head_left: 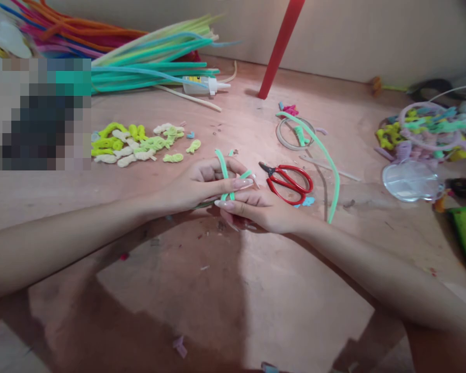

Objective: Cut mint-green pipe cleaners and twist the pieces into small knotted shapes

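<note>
In the head view, a person's left hand [204, 178] and right hand [262, 210] meet over the middle of the tabletop [295, 290], pinching a green pipe cleaner [224, 168] between them. The left thumb lies closed across the crossed strands; the right thumb rests just below, its fingers curled, though how they grip underneath cannot be told. Good handling here likely means pinning the crossing firmly with one thumb while the other hand bends the ends gently, keeping the fuzz uncrushed. Red-handled cutters [285, 182] lie just beside the right hand, near a loose green strip [333, 160]; a colorful bundle [151, 70] lies toward the tabletop's back edge.
</note>
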A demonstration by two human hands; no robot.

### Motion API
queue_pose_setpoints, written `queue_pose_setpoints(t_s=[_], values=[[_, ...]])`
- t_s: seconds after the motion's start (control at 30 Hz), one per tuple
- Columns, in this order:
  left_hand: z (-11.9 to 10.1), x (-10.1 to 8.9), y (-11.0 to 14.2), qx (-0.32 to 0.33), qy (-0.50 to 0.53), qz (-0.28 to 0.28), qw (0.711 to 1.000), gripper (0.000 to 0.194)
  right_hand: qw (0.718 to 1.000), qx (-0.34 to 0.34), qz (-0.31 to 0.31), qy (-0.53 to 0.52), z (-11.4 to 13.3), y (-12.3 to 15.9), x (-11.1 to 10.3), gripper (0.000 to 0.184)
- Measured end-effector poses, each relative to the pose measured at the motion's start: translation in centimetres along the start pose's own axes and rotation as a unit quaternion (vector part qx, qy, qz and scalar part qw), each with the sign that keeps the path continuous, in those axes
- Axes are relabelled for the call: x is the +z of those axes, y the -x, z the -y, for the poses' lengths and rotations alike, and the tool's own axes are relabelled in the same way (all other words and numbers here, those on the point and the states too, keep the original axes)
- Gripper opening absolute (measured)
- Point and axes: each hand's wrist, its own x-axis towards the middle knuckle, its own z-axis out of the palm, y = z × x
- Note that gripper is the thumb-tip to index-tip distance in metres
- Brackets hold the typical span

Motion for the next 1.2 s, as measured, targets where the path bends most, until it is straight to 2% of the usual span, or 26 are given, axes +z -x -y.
queue_pose_setpoints(t_s=[0.2, 0.37, 0.43, 0.5, 0.57, 0.63, 0.7, 0.77, 0.87, 0.97, 1.07, 1.13, 1.2], values=[[-0.4, 0.1, -0.1, -0.025, -0.014, 0.014, 1.0, 0.048, 0.999, -0.017, 0.009, 0.027, 0.2, 0.0, -0.1, 0.066], [-0.3, -0.3, -0.1, -0.058, 0.015, 0.041, 0.997, 0.045, 0.998, -0.021, 0.021, 0.06, 0.1, 0.0, 0.0, 0.068], [-0.2, -0.3, -0.1, -0.045, 0.045, 0.034, 0.997, 0.044, 0.995, -0.021, -0.006, 0.093, -0.2, 0.1, 0.2, 0.068], [-0.1, -0.1, -0.2, -0.021, 0.077, 0.0, 0.997, 0.044, 0.985, -0.022, -0.072, 0.157, -0.7, 0.1, 0.4, 0.065], [0.0, 0.3, -0.2, -0.001, 0.094, -0.044, 0.995, 0.048, 0.952, -0.037, -0.146, 0.265, -1.2, 0.2, 0.4, 0.061], [0.0, 0.7, -0.2, 0.004, 0.104, -0.068, 0.992, 0.053, 0.895, -0.065, -0.186, 0.399, -1.7, 0.3, 0.5, 0.057], [0.1, 0.9, -0.1, -0.001, 0.112, -0.084, 0.99, 0.057, 0.826, -0.097, -0.198, 0.518, -1.9, 0.3, 0.6, 0.06], [0.1, 1.1, -0.1, -0.012, 0.114, -0.09, 0.989, 0.058, 0.765, -0.113, -0.2, 0.602, -1.8, 0.4, 0.7, 0.07], [-0.1, 1.1, 0.0, -0.019, 0.093, -0.079, 0.992, 0.054, 0.702, -0.101, -0.21, 0.673, -1.1, 0.6, 0.9, 0.079], [-0.2, 1.0, 0.0, -0.02, 0.075, -0.095, 0.992, 0.048, 0.657, -0.129, -0.228, 0.707, -0.5, 0.7, 0.6, 0.079], [0.1, 0.9, -0.1, -0.021, 0.071, -0.119, 0.99, 0.047, 0.614, -0.174, -0.23, 0.735, -0.3, 0.7, 0.2, 0.071], [0.4, 0.9, -0.2, -0.008, 0.08, -0.109, 0.991, 0.047, 0.607, -0.175, -0.215, 0.745, -0.5, 0.7, -0.1, 0.063], [0.6, 0.9, -0.3, 0.01, 0.092, -0.089, 0.992, 0.046, 0.627, -0.169, -0.196, 0.735, -0.7, 0.7, -0.2, 0.057]])
